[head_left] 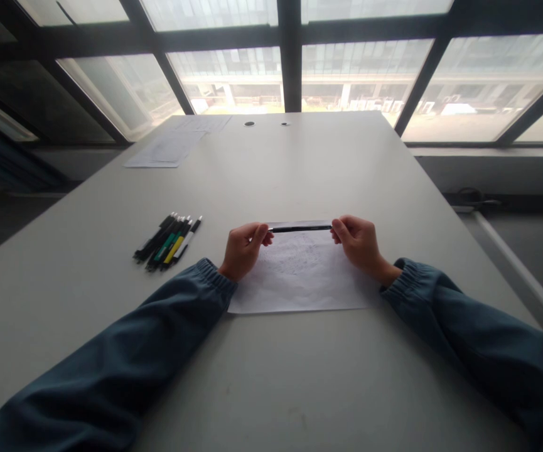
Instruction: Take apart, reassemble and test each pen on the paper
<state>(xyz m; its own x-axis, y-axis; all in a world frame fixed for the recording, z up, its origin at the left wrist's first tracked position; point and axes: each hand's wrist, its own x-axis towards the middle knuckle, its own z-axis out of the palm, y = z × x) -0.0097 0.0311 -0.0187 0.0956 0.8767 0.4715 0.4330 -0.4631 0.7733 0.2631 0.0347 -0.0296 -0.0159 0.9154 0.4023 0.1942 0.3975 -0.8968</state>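
Observation:
A slim black pen [301,229] is held level between my two hands above a sheet of paper [299,295]. My left hand [245,249] pinches its left end between thumb and fingers. At the other end, my right hand [356,243] grips it the same way, so both tips are hidden in the fingers. Faint scribbles cover the middle of the paper, which lies on the white table [271,376]. To the left of my left hand lies a pile of pens [167,242], mostly black, with green, yellow and white ones among them.
More sheets of paper [170,144] lie at the table's far left. Two round fittings [249,124] are set in the tabletop near its far edge, by the large windows [365,75]. A pale bar [520,270] runs beside the table's right edge.

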